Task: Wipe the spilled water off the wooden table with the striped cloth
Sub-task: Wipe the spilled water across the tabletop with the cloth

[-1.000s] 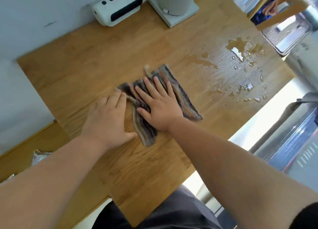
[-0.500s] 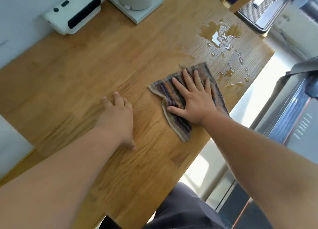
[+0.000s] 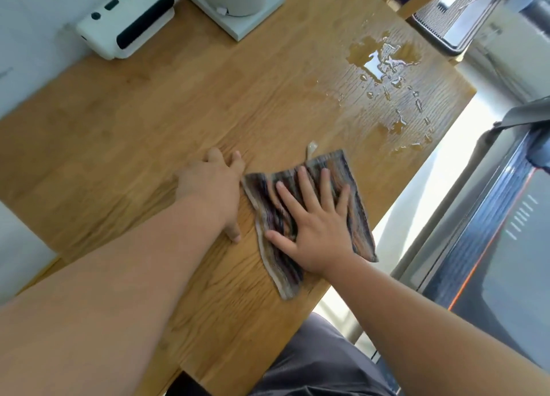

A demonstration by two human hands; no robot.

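Note:
The striped cloth (image 3: 265, 205) lies flat on the wooden table (image 3: 178, 113) close to its right edge. My right hand (image 3: 315, 232) presses down on it with fingers spread. My left hand (image 3: 211, 184) rests palm-down on the bare wood, touching the cloth's left corner and holding nothing. A puddle of spilled water (image 3: 384, 56) shines at the table's far right. A trail of droplets (image 3: 398, 122) runs from it toward the cloth, and a strip of wood separates the cloth's far edge from the nearest drops.
A white box-shaped device (image 3: 128, 23) and a grey appliance on a square base (image 3: 235, 6) stand at the table's far side by the wall. A ribbed tray (image 3: 452, 14) sits beyond the far right corner. A dark appliance (image 3: 491, 232) stands right of the table.
My left hand came off the cloth and now rests on the wood beside it. My right hand slid the cloth to the right, nearer the table edge and the water.

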